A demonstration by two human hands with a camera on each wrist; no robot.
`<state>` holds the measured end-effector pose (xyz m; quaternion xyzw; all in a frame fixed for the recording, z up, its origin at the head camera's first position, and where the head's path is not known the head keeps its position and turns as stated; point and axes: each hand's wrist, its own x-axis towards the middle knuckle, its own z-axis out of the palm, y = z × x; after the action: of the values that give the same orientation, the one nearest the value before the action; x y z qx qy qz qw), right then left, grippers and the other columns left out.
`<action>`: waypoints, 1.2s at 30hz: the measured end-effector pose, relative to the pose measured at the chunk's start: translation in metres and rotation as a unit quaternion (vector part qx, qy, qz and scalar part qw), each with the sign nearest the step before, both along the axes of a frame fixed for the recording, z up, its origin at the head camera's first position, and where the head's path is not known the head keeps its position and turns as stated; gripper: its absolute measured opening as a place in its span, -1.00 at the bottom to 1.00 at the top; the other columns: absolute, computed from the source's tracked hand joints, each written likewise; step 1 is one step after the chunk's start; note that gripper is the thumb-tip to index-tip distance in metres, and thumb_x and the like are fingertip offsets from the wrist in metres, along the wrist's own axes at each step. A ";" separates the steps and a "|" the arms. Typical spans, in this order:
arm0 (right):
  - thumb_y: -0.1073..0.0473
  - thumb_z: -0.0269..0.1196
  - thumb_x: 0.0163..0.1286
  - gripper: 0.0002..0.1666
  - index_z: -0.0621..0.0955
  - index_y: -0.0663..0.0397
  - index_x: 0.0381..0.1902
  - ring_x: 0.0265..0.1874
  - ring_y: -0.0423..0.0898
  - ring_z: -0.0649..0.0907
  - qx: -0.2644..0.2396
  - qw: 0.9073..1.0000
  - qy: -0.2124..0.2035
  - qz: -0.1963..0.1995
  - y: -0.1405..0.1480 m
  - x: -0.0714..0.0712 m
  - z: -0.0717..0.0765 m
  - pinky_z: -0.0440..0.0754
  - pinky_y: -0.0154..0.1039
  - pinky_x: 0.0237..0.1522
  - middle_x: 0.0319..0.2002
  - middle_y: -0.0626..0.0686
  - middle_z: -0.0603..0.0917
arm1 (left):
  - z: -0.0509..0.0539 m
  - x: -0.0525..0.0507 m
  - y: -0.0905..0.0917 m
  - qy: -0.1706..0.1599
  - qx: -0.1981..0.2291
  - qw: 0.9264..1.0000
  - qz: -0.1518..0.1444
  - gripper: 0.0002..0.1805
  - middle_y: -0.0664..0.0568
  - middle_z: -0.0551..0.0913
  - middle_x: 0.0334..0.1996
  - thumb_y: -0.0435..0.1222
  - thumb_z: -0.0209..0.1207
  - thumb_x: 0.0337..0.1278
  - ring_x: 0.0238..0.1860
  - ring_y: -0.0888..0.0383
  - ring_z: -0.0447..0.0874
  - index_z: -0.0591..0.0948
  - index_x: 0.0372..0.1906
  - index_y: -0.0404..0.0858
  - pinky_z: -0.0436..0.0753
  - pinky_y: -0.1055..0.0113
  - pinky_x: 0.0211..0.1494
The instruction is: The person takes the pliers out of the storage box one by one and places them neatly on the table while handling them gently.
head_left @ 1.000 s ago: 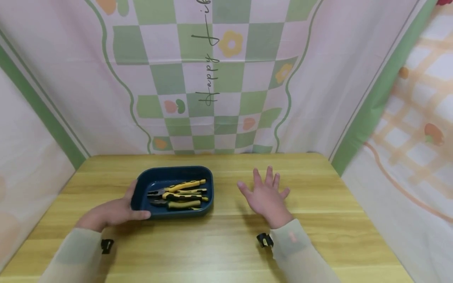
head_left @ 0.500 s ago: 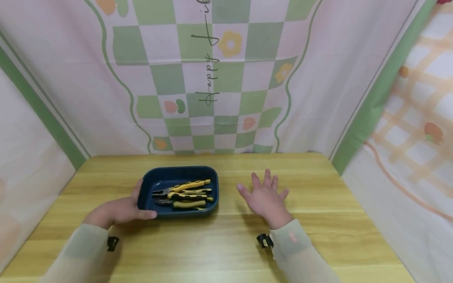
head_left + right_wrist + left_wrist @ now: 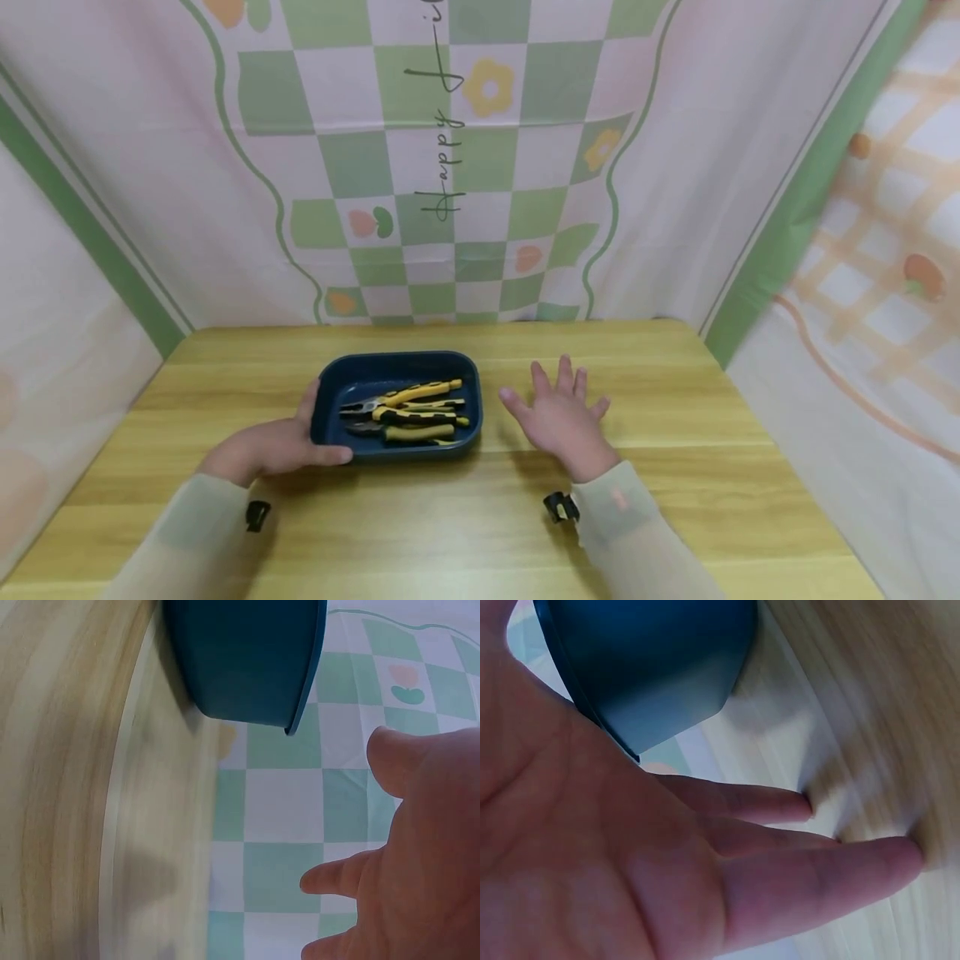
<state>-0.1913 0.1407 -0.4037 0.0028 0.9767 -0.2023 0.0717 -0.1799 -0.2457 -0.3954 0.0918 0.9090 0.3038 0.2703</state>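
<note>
A dark blue rectangular tray stands on the wooden table, left of centre in the head view. Inside lie several pliers with yellow and black handles, their jaws towards the left. My left hand rests against the tray's left end, thumb along the near side and another finger by the far left corner. In the left wrist view its other fingers are straight, tips at the tabletop, with the palm at the tray's rim. My right hand is spread, apart from the tray's right side, holding nothing.
The wooden table reaches back to a patterned cloth with green and white checks. More cloth hangs on the left and right. A small black clip sits at the right wrist, another at the left.
The tray with the pliers has slid to the right along the table, my left hand moving with it. My right hand has stayed nearly in place, and the gap between it and the tray has narrowed.
</note>
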 end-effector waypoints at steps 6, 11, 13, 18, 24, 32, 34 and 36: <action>-0.73 -0.41 0.23 0.26 0.00 0.00 0.62 0.44 0.43 -0.33 0.002 1.000 -0.001 0.005 0.003 -0.004 0.003 -0.36 0.62 0.12 0.54 0.35 -0.35 | -0.003 -0.005 0.005 -0.006 -0.001 1.000 0.006 0.48 -0.56 -0.19 0.47 0.25 0.32 0.06 0.31 -0.44 0.25 -0.61 0.48 -0.29 0.26 -0.31 0.27; -0.69 -0.30 0.29 0.22 -0.01 0.02 0.61 0.44 0.48 -0.20 -0.006 1.000 0.021 0.015 0.008 -0.009 0.010 -0.18 0.61 0.17 0.53 0.39 -0.33 | -0.001 -0.005 0.007 -0.008 -0.012 1.000 0.009 0.49 -0.58 -0.15 0.45 0.26 0.32 0.04 0.28 -0.47 0.29 -0.63 0.47 -0.28 0.27 -0.33 0.25; -0.67 -0.26 0.30 0.21 -0.02 0.04 0.61 0.43 0.49 -0.13 -0.019 0.999 0.030 0.023 0.010 -0.010 0.014 -0.05 0.58 0.18 0.53 0.41 -0.33 | 0.000 -0.006 0.007 -0.007 -0.019 1.000 0.006 0.49 -0.61 -0.10 0.44 0.27 0.31 0.05 0.25 -0.46 0.34 -0.63 0.46 -0.29 0.30 -0.34 0.22; -0.63 -0.14 0.32 0.18 -0.05 -0.04 0.62 0.31 0.49 0.27 -0.062 0.996 0.048 0.052 0.018 -0.014 0.024 0.35 0.41 0.12 0.54 0.37 -0.32 | -0.002 -0.007 0.008 -0.012 -0.023 1.000 0.014 0.50 -0.60 -0.04 0.43 0.30 0.31 0.02 0.25 -0.45 0.34 -0.61 0.48 -0.28 0.30 -0.33 0.23; -0.57 -0.05 0.36 0.10 -0.01 -0.11 0.62 0.24 0.45 0.40 -0.060 0.989 0.095 0.099 0.026 -0.023 0.035 0.37 0.36 0.15 0.54 0.37 -0.16 | -0.003 -0.008 0.008 -0.016 -0.019 0.999 0.021 0.50 -0.58 -0.09 0.45 0.29 0.31 0.02 0.25 -0.44 0.35 -0.61 0.49 -0.26 0.29 -0.33 0.24; -0.30 0.01 0.53 -0.11 0.05 -0.06 0.61 0.34 0.33 0.33 -0.072 0.980 0.119 0.145 0.026 -0.036 0.053 0.24 0.31 0.28 0.55 0.31 -0.06 | -0.004 -0.007 0.007 -0.019 -0.010 0.999 0.031 0.50 -0.56 -0.10 0.46 0.29 0.33 0.00 0.28 -0.44 0.31 -0.59 0.50 -0.24 0.27 -0.33 0.25; -0.35 -0.02 0.52 -0.11 0.07 -0.10 0.61 0.42 0.35 0.15 -0.083 0.978 0.117 0.152 0.025 -0.041 0.058 0.16 0.33 0.31 0.55 0.30 -0.04 | -0.004 -0.007 0.008 -0.019 -0.008 0.999 0.028 0.50 -0.56 -0.11 0.46 0.29 0.32 0.01 0.28 -0.45 0.30 -0.60 0.49 -0.24 0.27 -0.33 0.25; -0.36 0.00 0.50 -0.11 0.08 -0.13 0.61 0.43 0.33 0.15 -0.101 0.977 0.107 0.157 0.022 -0.045 0.063 0.14 0.33 0.32 0.54 0.29 0.00 | -0.003 -0.007 0.008 -0.019 -0.006 0.999 0.026 0.50 -0.55 -0.13 0.47 0.29 0.32 0.02 0.28 -0.45 0.31 -0.61 0.49 -0.24 0.26 -0.33 0.25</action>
<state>-0.2366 0.1632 -0.3410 -0.1794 0.9414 -0.2855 -0.0024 -0.1866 -0.2378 -0.3988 0.0604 0.9076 0.3068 0.2803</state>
